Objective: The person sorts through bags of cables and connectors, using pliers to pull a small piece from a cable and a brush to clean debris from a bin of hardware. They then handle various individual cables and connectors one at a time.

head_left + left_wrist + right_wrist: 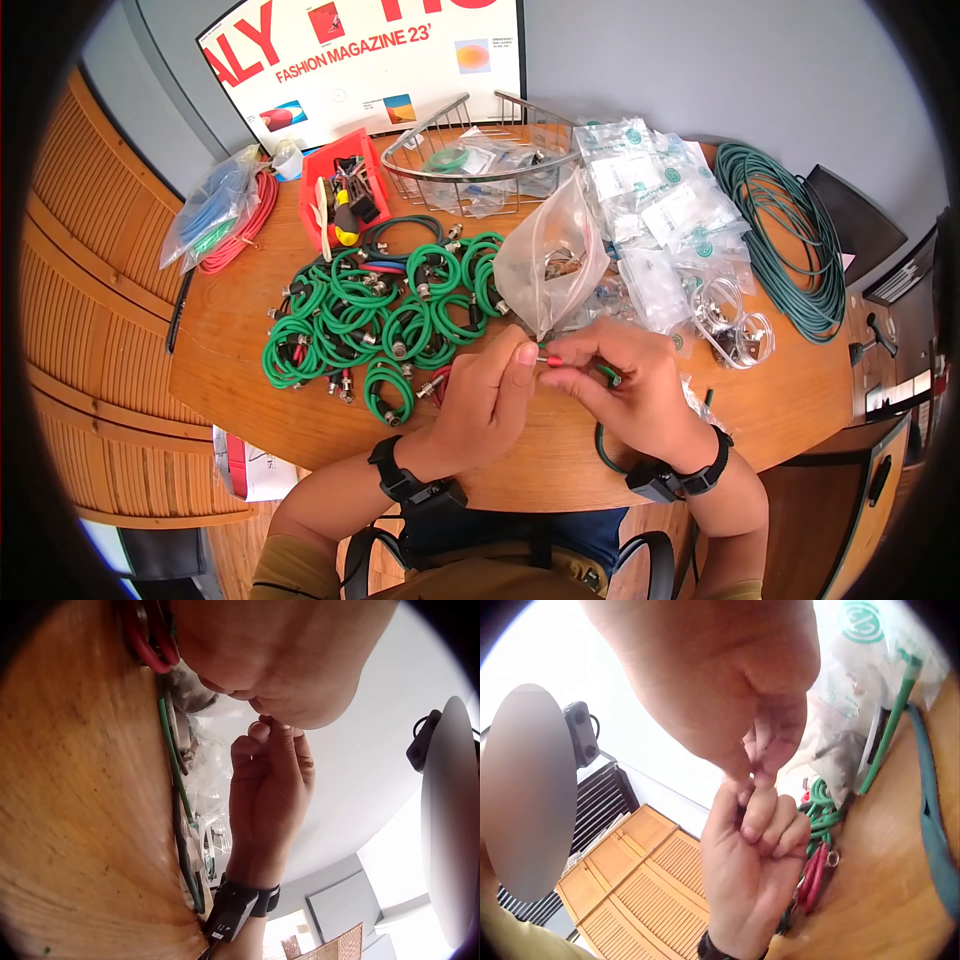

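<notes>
Both hands meet over the front of the wooden table. Between the fingertips shows a small red piece with a silvery metal end; its exact kind I cannot tell. My left hand pinches the metal end with the thumb on top. Thumb and forefinger of my right hand pinch the red part. In both wrist views the fingertips hide the piece. Just beyond the hands stands an open clear plastic bag with small metallic parts inside. Under the right hand runs a dark green cable.
Coiled green cables with connectors lie heaped left of the bag. Behind stand a red tool bin and a wire basket. Clear packets and a large dark green cable coil lie right. A monitor is at the back.
</notes>
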Demonstrator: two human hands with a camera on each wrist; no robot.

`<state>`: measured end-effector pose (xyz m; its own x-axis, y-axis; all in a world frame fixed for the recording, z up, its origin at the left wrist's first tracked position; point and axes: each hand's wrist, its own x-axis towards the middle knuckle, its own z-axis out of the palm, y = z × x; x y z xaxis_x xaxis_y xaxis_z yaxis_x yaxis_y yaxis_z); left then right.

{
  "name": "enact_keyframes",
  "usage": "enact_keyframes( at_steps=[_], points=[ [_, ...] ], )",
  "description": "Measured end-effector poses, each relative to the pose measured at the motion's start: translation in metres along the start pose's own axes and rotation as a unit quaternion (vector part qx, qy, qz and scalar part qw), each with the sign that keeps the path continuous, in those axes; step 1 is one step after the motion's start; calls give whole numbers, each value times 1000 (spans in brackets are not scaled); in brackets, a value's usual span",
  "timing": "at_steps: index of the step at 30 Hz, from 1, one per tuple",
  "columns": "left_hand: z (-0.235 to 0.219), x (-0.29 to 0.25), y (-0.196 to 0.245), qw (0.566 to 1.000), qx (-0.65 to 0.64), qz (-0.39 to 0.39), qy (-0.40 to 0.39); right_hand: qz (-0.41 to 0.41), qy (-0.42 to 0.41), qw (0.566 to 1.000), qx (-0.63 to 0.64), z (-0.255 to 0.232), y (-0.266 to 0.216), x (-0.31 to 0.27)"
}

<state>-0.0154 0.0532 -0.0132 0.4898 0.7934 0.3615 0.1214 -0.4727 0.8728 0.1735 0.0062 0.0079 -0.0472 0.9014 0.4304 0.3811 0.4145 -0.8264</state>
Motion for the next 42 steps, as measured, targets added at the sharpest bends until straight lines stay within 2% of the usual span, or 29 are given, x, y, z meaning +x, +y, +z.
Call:
enact_keyframes(
  at_steps=[4,6,10,12,16,19,21,24,25,27,31,33,36,37,39,42],
  points=[
    [-1,1,-1,1000,14,16,-7,38,-43,998,19,-6,-7,5],
    [-1,1,-1,999,13,36,-8,72,-98,991,49,-7,0,3],
    [-2,0,-1,1000,14,22,-16,57,-58,996,40,-3,-4,1],
    [-1,1,-1,1000,-1,10,-13,10,-27,1000,2,-1,0,0],
    [0,1,2,1000,-7,2,-9,-21,-6,999,-39,0,1,0],
    [-2,0,1,1000,-1,-3,-10,12,-16,1000,-7,-3,-4,3],
    [-3,-1,-1,1000,8,0,-18,30,-54,998,-2,-4,0,2],
    [-3,-1,-2,1000,12,8,-24,21,-65,998,7,-5,-1,2],
    [-3,-1,-1,1000,12,8,-23,21,-65,998,7,-3,-2,2],
    [-2,0,3,1000,-9,-13,-21,27,-11,999,20,1,-2,-1],
    [-2,0,3,1000,-14,-12,-13,15,-15,1000,18,-3,-2,2],
    [-4,0,4,1000,-9,-16,-13,56,-51,996,54,-7,-9,4],
    [-3,0,1,1000,-5,-7,-18,63,-77,994,39,-6,0,1],
    [-3,0,1,1000,-5,-8,-18,63,-77,994,39,-4,0,0],
    [-3,0,3,999,-19,-31,-21,66,-14,995,67,1,-1,-2],
    [-4,1,5,999,-15,-27,-19,78,-47,993,73,-4,-8,3]
  ],
)
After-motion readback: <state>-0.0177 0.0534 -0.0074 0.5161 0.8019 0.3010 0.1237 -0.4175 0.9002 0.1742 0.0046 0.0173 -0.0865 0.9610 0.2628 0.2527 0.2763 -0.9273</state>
